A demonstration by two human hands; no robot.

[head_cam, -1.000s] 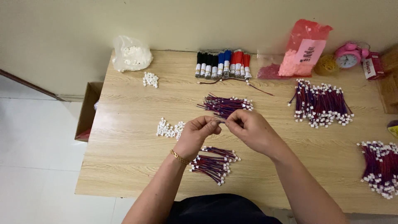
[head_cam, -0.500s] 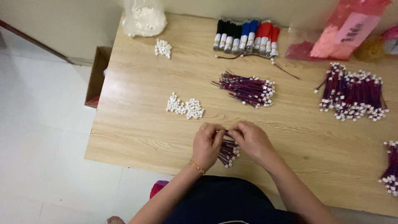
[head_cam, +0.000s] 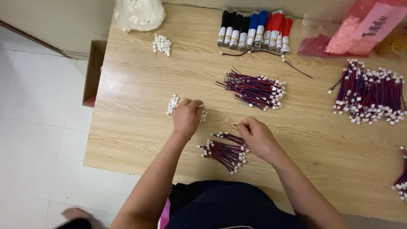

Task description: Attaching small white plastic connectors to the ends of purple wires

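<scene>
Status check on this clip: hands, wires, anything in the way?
Left hand down on the loose white connectors, grip hidden. Right hand pinching a wire end at the small wire bundle. Nothing between the hands.

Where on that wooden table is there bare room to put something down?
The widest bare patch is the table's left part, between the small white connector pile and the near edge. Another lies right of the right hand, below the large wire pile. It is crowded around the left hand, the near wire bundle and the back row of wire bundles.
</scene>
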